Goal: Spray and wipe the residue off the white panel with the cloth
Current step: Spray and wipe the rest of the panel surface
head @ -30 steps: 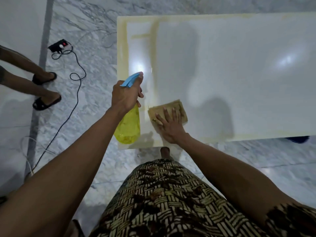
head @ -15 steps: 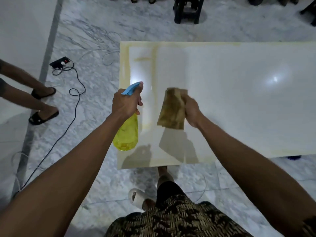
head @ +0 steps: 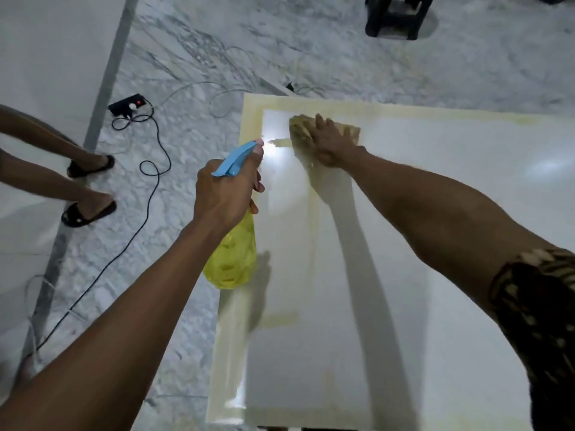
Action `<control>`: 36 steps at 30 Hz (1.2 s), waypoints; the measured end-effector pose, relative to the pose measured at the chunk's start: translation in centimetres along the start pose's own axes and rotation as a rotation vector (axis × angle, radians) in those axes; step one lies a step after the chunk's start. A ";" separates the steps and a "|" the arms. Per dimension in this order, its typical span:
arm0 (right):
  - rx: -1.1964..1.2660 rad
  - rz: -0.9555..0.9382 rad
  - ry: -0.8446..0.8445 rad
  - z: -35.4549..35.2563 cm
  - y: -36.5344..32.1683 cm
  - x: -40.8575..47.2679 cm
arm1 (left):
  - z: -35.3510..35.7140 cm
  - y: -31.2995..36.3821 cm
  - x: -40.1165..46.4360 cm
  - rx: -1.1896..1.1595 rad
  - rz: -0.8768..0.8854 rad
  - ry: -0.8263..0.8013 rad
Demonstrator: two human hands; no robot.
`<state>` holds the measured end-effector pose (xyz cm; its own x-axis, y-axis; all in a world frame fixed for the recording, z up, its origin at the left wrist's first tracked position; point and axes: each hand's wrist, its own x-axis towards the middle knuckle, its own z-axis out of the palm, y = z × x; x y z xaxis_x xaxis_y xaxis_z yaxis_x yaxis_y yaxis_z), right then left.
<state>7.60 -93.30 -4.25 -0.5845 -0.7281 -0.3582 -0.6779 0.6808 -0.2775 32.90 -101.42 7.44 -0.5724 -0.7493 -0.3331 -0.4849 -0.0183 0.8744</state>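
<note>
Where yellowish residue (head: 314, 213) bands its far-left corner, the white panel (head: 435, 275) carries the cloth (head: 300, 129), pressed flat under the right hand (head: 329, 144), fingers spread. Left hand (head: 224, 191): grip clamped on the yellow spray bottle (head: 231, 259), blue trigger head (head: 236, 158), held above the panel's left edge. Marble floor (head: 193, 135): power strip (head: 127, 104), black cable (head: 149, 181).

A black power strip (head: 127, 105) lies on the marble floor (head: 193, 51), its cable (head: 146, 194) looping past someone's sandalled feet (head: 88, 209); perhaps a dark stool (head: 396, 15) beyond.
</note>
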 end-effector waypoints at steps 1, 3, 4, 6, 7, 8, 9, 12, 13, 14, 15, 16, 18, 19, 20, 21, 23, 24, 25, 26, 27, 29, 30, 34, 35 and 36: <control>-0.118 -0.007 -0.021 1.9 0.4 0.7 | 0.0 -0.6 0.5 0.002 -0.011 0.004; -0.164 0.031 0.071 4.5 0.8 1.3 | -0.1 -2.1 1.5 0.009 -0.029 0.005; -0.158 0.041 0.113 5.1 0.8 1.4 | -0.2 -2.8 1.6 0.014 -0.040 0.001; -0.152 0.038 0.115 5.2 0.6 1.2 | -0.4 -4.0 1.4 0.036 -0.067 -0.007; -0.160 0.031 0.108 5.2 0.5 1.1 | -0.5 -4.3 1.2 0.049 -0.081 -0.010; -0.155 0.035 0.103 5.2 0.4 0.8 | -0.6 -4.5 0.8 0.060 -0.094 -0.013; -0.147 0.036 0.103 5.3 0.2 0.2 | -0.7 -4.6 0.4 0.067 -0.105 -0.014; -0.173 0.022 0.128 7.1 -0.5 -2.8 | -1.0 -4.8 -0.8 0.081 -0.114 -0.021; -0.172 0.018 0.149 7.9 -0.8 -3.9 | -1.1 -4.8 -1.3 0.078 -0.104 -0.023; -0.173 0.018 0.164 8.6 -1.1 -4.9 | -1.2 -4.7 -1.7 0.072 -0.089 -0.027; -0.174 0.017 0.165 9.1 -1.4 -6.1 | -1.3 -4.6 -2.4 0.066 -0.073 -0.034; -0.167 0.013 0.168 9.6 -1.7 -7.2 | -1.4 -4.5 -3.0 0.059 -0.058 -0.041; -0.144 0.007 0.178 10.7 -2.6 -9.8 | -1.7 -4.6 -4.5 0.044 -0.039 -0.056; -0.132 0.004 0.175 11.2 -3.0 -11.2 | -2.0 -4.8 -5.3 0.040 -0.037 -0.058; -0.121 0.007 0.158 11.8 -3.5 -12.5 | -2.3 -5.1 -6.1 0.035 -0.037 -0.056; -0.119 0.008 0.138 12.3 -4.0 -13.8 | -2.6 -5.3 -7.0 0.032 -0.032 -0.055; -0.123 -0.005 0.119 13.6 -4.8 -16.6 | -3.4 -6.0 -9.0 0.023 -0.012 -0.061; -0.133 -0.014 0.109 14.3 -5.2 -17.9 | -3.9 -6.4 -10.1 0.021 -0.002 -0.068; -0.146 -0.023 0.099 15.0 -5.5 -19.3 | -4.4 -6.9 -11.4 0.019 0.005 -0.073; -0.158 -0.024 0.089 15.7 -5.6 -20.3 | -4.8 -7.2 -12.4 0.015 0.008 -0.076; -0.163 -0.017 0.080 16.5 -5.7 -21.5 | -5.2 -7.7 -13.5 0.013 0.007 -0.079; -0.154 0.003 0.063 18.1 -6.2 -23.9 | -6.0 -8.8 -15.6 0.013 0.003 -0.081; -0.141 0.017 0.057 18.9 -6.6 -25.2 | -6.3 -9.4 -16.7 0.011 -0.002 -0.080; -0.111 0.025 0.027 21.8 -8.7 -30.7 | -7.1 -11.1 -20.2 0.026 -0.037 -0.085; -0.107 0.002 0.021 22.3 -9.2 -32.4 | -7.3 -11.5 -21.0 0.032 -0.046 -0.092; -0.107 -0.020 0.016 22.6 -9.6 -34.1 | -7.5 -11.7 -21.8 0.036 -0.053 -0.097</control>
<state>44.08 -73.16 -9.56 -0.5769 -0.7433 -0.3386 -0.7328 0.6541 -0.1872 55.99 -89.86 7.05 -0.6060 -0.6802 -0.4125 -0.5387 -0.0306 0.8419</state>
